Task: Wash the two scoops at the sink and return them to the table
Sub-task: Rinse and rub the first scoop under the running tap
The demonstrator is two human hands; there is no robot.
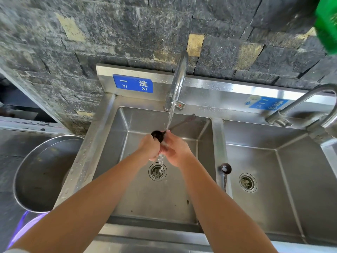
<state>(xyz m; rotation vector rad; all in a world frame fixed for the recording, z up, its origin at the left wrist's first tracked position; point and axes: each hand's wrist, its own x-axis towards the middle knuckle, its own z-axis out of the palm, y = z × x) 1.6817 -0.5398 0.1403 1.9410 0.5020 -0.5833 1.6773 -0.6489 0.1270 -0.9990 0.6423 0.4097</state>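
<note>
A dark scoop (158, 136) is held under running water (170, 115) over the left sink basin (175, 201). Its round bowl sits between my hands and its long handle (182, 123) points up and to the right. My left hand (148, 149) is closed around the scoop's bowl from the left. My right hand (176, 152) pinches the neck of the scoop from the right, thumb on top. The second scoop (226, 169) lies on the divider between the two basins, bowl away from me, handle toward me, with a white spot in its bowl.
The tap (179, 77) rises from the back ledge above the left basin; water runs down to the drain (157, 171). The right basin (291, 179) has its own tap (300, 101). A large steel bowl (45, 172) stands left of the sink. A green object (326, 24) hangs top right.
</note>
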